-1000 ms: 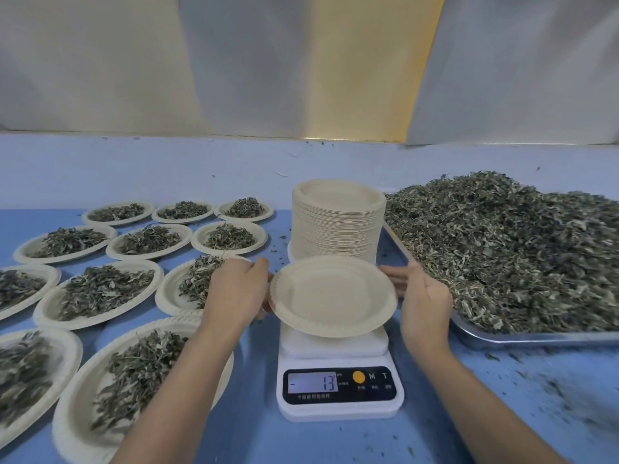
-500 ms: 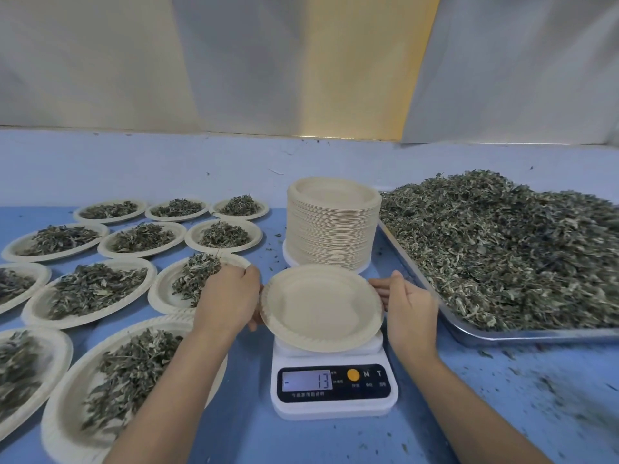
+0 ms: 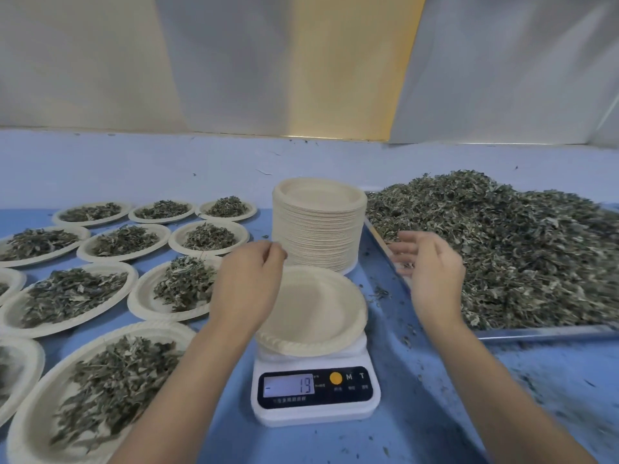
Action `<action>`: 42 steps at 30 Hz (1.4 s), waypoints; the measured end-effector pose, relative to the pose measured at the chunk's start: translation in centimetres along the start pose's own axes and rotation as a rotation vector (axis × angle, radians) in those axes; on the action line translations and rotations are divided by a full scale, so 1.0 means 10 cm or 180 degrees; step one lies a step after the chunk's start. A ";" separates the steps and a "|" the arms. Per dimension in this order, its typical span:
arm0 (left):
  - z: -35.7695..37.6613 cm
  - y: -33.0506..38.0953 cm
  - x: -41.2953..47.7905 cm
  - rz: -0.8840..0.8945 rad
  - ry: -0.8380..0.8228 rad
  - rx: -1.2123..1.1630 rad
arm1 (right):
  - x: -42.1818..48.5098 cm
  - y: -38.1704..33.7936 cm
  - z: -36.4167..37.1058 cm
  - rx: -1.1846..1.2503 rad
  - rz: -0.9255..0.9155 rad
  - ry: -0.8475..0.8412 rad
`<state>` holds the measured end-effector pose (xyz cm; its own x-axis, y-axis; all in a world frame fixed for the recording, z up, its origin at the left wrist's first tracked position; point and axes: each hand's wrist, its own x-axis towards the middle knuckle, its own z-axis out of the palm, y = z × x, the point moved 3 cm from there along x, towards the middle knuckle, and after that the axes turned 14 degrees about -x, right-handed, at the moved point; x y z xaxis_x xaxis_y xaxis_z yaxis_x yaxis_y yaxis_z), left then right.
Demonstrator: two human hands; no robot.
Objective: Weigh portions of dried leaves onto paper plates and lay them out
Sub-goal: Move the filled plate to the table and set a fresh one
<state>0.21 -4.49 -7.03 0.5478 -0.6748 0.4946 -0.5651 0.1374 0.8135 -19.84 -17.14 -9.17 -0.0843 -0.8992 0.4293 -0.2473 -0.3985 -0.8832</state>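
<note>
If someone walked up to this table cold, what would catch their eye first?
The big heap of dried leaves on the metal tray at the right grabs attention first. Next, the tall stack of paper plates at centre, with one empty plate on the white scale in front. Rows of leaf-filled plates cover the left.

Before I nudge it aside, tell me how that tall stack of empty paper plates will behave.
The stack of plates stands tall on a narrow base, so a push near its top would probably tip or shear it. Thin moulded paper suggests it is light, likely sliding easily on the smooth blue table.
</note>
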 end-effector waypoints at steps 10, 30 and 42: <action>0.88 0.63 -0.08 0.0115 -0.0902 -0.0963 | 0.59 0.60 -0.56 -0.2208 0.1259 -0.1820; 1.14 0.73 -0.01 -0.0218 -0.0838 -0.1774 | 0.90 0.70 -0.17 -0.3170 -0.0337 -0.0057; 1.18 0.75 -0.06 -0.0157 -0.0953 -0.1973 | 0.93 1.02 -0.25 -0.4164 0.1354 -0.0502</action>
<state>-11.65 -11.62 -4.90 0.3194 -0.8499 0.4191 -0.0381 0.4304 0.9018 -25.55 -29.07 -13.74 -0.2934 -0.9533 0.0712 -0.9541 0.2874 -0.0840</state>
